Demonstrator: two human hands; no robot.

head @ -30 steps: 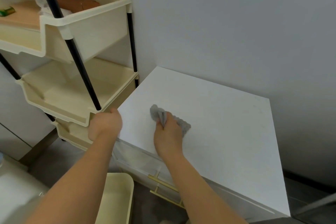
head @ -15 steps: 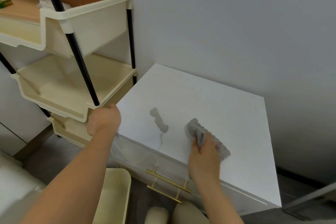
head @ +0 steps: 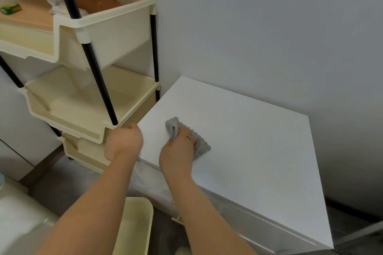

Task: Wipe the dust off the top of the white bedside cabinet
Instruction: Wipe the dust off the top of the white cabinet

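Both arms (head: 99, 203) are bare as far up as I can see. The right hand (head: 178, 151) bears a small dark mark (head: 188, 137) near its knuckles.

Swept back left across the top of the white bedside cabinet (head: 248, 141) with the right hand (head: 178, 156) and grey cloth (head: 200, 145), from near the cabinet's front edge, right of centre, 0.5 s ago. Returned close to the cabinet's front-left corner, roughly as 1 s ago. Gone from the cabinet top: the dark streak of 0.5 s ago.
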